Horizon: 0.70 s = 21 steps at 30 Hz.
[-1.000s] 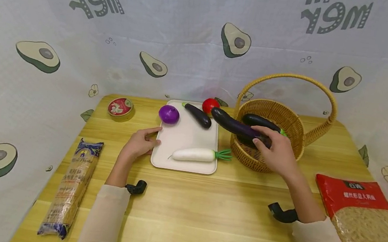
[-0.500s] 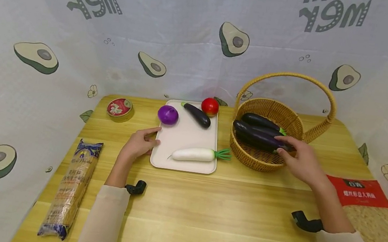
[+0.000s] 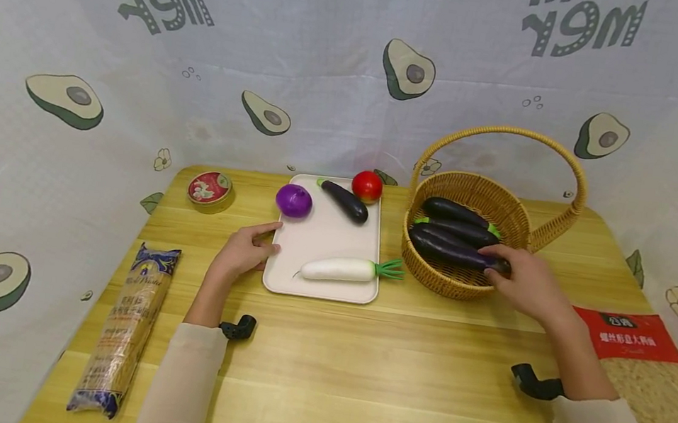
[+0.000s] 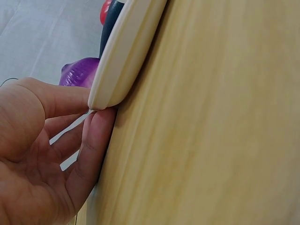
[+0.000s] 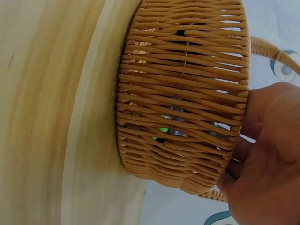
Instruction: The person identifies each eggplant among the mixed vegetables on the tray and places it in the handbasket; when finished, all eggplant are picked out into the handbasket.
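My right hand (image 3: 525, 282) reaches over the rim of a wicker basket (image 3: 441, 284) and grips one end of a long dark eggplant (image 3: 446, 247). Two more eggplants lie behind it in the basket. In the right wrist view the basket's woven wall (image 5: 183, 84) hides most of the contents and the fingertips. My left hand (image 3: 244, 249) holds the left edge of a white tray (image 3: 329, 239); the left wrist view shows its fingers at the tray rim (image 4: 117, 70). On the tray are a white radish (image 3: 338, 270), a small eggplant (image 3: 345, 202), a purple onion-like vegetable (image 3: 294, 201) and a tomato (image 3: 367, 187).
A round red-topped tin (image 3: 210, 192) stands at the back left. A packet of long pasta (image 3: 119, 336) lies along the left side, a red bag of pasta (image 3: 649, 395) on the right, partly behind my right forearm. A printed cloth (image 3: 330, 82) hangs behind the wooden table (image 3: 355, 378).
My right hand has carried the long eggplant rightward and down into the basket, where it now lies in front of the other two. My left hand has stayed at the tray.
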Available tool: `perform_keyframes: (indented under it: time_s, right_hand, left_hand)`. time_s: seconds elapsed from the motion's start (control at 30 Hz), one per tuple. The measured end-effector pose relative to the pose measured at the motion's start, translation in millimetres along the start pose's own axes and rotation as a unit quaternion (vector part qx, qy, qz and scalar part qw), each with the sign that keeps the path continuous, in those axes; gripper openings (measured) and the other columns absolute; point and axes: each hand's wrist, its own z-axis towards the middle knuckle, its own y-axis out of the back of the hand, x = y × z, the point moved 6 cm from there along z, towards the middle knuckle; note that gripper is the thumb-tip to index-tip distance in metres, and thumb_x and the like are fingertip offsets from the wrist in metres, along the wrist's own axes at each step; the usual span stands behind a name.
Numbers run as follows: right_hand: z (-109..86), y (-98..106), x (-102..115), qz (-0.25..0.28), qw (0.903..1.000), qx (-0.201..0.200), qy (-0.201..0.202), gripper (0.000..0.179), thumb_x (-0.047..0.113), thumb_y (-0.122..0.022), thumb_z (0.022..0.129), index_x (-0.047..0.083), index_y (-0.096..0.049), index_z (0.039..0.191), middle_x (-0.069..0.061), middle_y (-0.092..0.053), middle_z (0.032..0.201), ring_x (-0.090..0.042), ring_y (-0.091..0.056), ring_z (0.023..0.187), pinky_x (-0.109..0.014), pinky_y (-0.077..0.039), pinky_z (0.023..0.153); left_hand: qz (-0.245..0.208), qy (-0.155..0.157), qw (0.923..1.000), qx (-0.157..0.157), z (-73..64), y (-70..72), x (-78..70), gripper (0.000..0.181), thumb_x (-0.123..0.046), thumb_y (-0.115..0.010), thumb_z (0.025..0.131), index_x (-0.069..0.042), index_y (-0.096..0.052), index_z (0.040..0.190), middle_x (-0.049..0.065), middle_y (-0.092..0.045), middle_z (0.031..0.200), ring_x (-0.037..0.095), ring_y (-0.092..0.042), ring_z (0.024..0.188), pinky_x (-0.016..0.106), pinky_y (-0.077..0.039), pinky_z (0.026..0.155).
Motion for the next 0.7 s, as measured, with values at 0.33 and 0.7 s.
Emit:
perform_keyframes:
  time_s: [0.33, 0.7]
  right_hand:
    - [1.1, -1.1, -2.7, 0.029, 0.9995, 0.002, -0.015, 0.046, 0.028, -0.067, 0.101, 0.001, -0.06, 0.138, -0.03, -0.063, 0.133, -0.046, -0.063, 0.113, -0.061, -0.05, 0.091]
    - [1.6, -1.9, 3.8, 0.059, 0.9972, -0.043, -0.021, 0.055, 0.043, -0.066, 0.1, 0.005, -0.06, 0.14, -0.028, -0.064, 0.133, -0.048, -0.062, 0.12, -0.065, -0.049, 0.096]
  left_hand:
    - [-0.006, 0.003, 1.0, -0.001, 0.0, 0.0, 0.6, 0.056, -0.022, -0.07, 0.099, -0.033, -0.054, 0.151, 0.01, -0.053, 0.093, 0.017, -0.055, 0.075, 0.028, -0.06, 0.068]
    - [-0.007, -0.011, 0.9999, 0.002, -2.1, -0.1, -1.8, 0.056, -0.02, -0.069, 0.099, -0.029, -0.053, 0.152, 0.015, -0.064, 0.102, 0.017, -0.06, 0.077, 0.028, -0.059, 0.067]
